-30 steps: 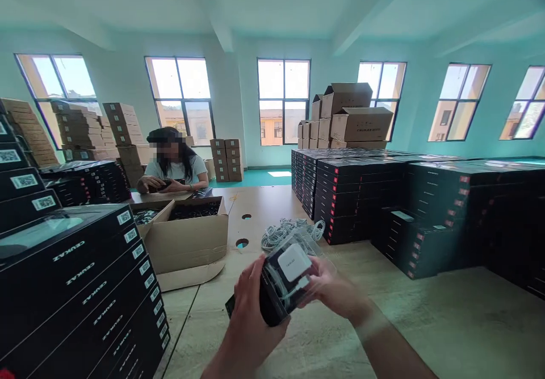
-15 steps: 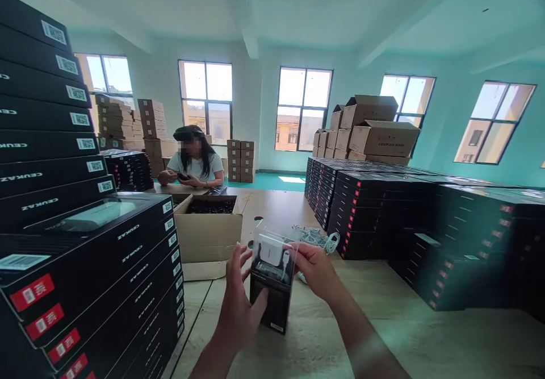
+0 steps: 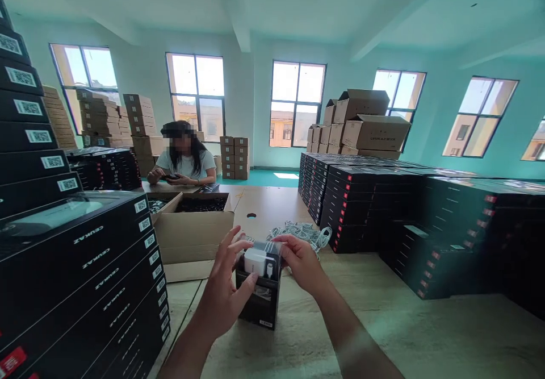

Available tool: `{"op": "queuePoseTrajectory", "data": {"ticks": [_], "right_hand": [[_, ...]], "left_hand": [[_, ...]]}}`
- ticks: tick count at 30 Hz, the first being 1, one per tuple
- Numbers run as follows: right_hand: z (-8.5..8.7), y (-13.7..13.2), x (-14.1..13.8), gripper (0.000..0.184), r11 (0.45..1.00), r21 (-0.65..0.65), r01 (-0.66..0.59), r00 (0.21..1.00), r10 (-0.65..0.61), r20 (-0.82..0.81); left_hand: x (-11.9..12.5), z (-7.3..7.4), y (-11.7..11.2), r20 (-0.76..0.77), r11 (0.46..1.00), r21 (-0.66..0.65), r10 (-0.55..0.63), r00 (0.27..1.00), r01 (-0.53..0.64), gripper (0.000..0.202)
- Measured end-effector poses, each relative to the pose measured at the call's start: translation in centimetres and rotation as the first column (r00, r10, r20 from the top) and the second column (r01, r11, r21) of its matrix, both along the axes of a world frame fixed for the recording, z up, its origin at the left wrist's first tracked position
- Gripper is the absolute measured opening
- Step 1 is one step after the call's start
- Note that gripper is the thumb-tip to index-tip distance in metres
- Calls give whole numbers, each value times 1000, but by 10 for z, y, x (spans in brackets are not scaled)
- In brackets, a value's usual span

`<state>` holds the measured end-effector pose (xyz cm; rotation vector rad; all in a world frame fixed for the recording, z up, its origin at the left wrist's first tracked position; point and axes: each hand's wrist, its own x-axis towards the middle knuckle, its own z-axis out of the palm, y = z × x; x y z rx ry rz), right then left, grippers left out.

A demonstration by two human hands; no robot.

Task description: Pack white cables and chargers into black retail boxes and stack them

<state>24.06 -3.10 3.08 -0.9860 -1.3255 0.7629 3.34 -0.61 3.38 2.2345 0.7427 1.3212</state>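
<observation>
A small black box (image 3: 258, 309) with a clear window stands upright on the table in front of me. A white charger (image 3: 254, 263) and a white cable plug (image 3: 269, 270) show in a clear plastic tray (image 3: 272, 247) at its upper part. My left hand (image 3: 221, 288) grips the box from the left, thumb across the front and fingers by the top edge. At the upper right corner, my right hand (image 3: 302, 262) pinches the clear plastic; its fingertips are partly hidden. Just behind lies a heap of white cables (image 3: 300, 232).
Tall stacks of black boxes stand at the left (image 3: 102, 288) and right (image 3: 361, 208). An open cardboard carton (image 3: 191, 245) with dark items sits ahead to the left. Beyond it a person (image 3: 183, 160) sits handling a dark object. Brown cartons (image 3: 374, 132) are piled behind.
The clear tray with the charger has moved down into the black box. My left hand has shifted up the box, and my right hand has lowered slightly. The view has turned a little right.
</observation>
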Motion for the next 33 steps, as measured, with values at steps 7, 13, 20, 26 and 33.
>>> {"op": "queuePoseTrajectory", "data": {"ticks": [7,13,20,26,33], "right_hand": [[-8,4,4,33,999,35,25,985,-18,-170],[-7,-3,19,29,998,66,22,999,-19,-41],[-19,3,18,23,995,57,-76,990,69,126],[-9,0,9,32,994,104,-39,999,40,-11],[-6,-2,4,23,995,93,-26,991,13,135]], "left_hand": [[-7,-28,11,-155,998,57,-11,988,20,28],[-4,-50,18,-64,997,69,39,997,-35,36],[-5,-49,17,14,996,58,67,998,-68,24],[-7,-40,14,104,999,-36,29,994,-25,17],[-7,-36,9,127,995,-98,-6,992,18,27]]}}
